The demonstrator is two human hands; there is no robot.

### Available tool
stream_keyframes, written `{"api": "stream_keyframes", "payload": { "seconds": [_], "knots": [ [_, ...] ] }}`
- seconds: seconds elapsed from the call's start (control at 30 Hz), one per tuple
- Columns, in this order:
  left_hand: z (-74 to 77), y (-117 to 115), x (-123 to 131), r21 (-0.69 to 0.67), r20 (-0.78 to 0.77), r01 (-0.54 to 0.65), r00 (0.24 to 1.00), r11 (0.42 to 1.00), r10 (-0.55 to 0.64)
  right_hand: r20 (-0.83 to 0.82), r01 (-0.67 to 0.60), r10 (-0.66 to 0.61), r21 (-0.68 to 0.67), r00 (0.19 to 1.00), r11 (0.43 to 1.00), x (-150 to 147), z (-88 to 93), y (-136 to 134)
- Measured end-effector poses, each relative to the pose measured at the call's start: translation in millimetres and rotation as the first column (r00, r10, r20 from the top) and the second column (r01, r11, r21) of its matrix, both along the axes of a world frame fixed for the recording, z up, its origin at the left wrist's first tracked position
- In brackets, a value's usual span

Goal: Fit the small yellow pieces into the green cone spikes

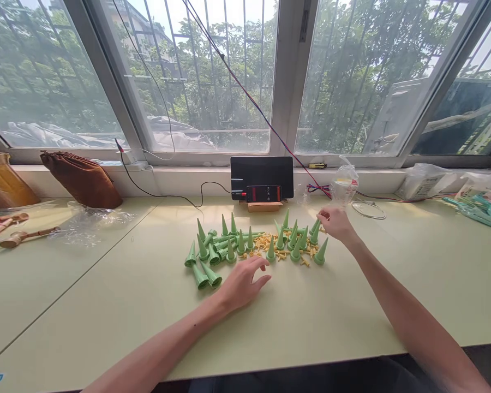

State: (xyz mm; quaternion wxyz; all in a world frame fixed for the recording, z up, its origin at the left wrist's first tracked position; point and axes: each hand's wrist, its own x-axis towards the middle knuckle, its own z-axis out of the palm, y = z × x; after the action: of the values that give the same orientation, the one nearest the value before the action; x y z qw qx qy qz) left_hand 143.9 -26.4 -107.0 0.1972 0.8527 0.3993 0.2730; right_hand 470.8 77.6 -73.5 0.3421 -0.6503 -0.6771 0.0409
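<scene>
Green plastic cones with flared bases (296, 251) stand on the pale table (343, 311), several of them around a scatter of small yellow plastic pieces (264, 240). More green hollow cones (200, 277) lie on their sides at the left of the group. My left hand (245, 281) rests at the near edge of the pile, thumb and fingers apart, holding nothing. At the far right of the group my right hand (334, 222) is closed in a pinch at the tip of a green cone (316, 232); the fingers partly hide this contact.
A phone (264, 193) leans on a small stand before a dark tablet (262, 169). Behind my right hand is a clear plastic bag (346, 183). A brown pouch (82, 180) and wooden toys (27, 236) lie left; teal strips (485, 204) lie far right.
</scene>
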Motion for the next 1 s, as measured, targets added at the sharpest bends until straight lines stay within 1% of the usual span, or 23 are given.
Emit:
{"api": "stream_keyframes", "payload": {
  "seconds": [0.17,0.23,0.43,0.63,0.77,0.83,0.9,1.0],
  "knots": [
    [0.8,-1,0,-0.004,-0.009,0.007,1.000,1.000,-0.007,-0.026,-0.057,0.054,-0.107,0.998,0.993,-4,-1.3,-2],
    [0.4,-1,0,-0.011,-0.014,0.005,1.000,1.000,-0.005,-0.047,-0.060,0.055,-0.124,0.997,0.990,-5,0.5,-4],
    [0.4,0,0,-0.019,-0.012,0.011,1.000,1.000,-0.011,-0.083,-0.081,0.071,-0.127,0.994,0.989,-9,4.1,-8],
    [-0.7,0,0,-0.008,0.013,0.015,1.000,1.000,-0.015,-0.171,-0.115,0.091,-0.131,0.981,0.985,-11,2.7,-8],
    [-1.8,1,0,-0.009,0.014,0.021,1.000,1.000,-0.020,-0.172,-0.104,0.080,-0.134,0.982,0.986,-10,4.0,-8],
    [-1.9,1,0,-0.006,0.007,0.017,1.000,1.000,-0.017,-0.175,-0.077,0.056,-0.114,0.983,0.991,-10,5.8,-10],
    [-1.5,1,0,-0.003,0.000,0.011,1.000,1.000,-0.011,-0.181,-0.027,0.015,-0.061,0.983,0.998,-10,8.2,-11],
    [-0.2,0,0,-0.003,0.000,0.008,1.000,1.000,-0.008,-0.167,0.052,-0.036,0.093,0.985,0.994,-11,13.9,-15]
  ]
}}
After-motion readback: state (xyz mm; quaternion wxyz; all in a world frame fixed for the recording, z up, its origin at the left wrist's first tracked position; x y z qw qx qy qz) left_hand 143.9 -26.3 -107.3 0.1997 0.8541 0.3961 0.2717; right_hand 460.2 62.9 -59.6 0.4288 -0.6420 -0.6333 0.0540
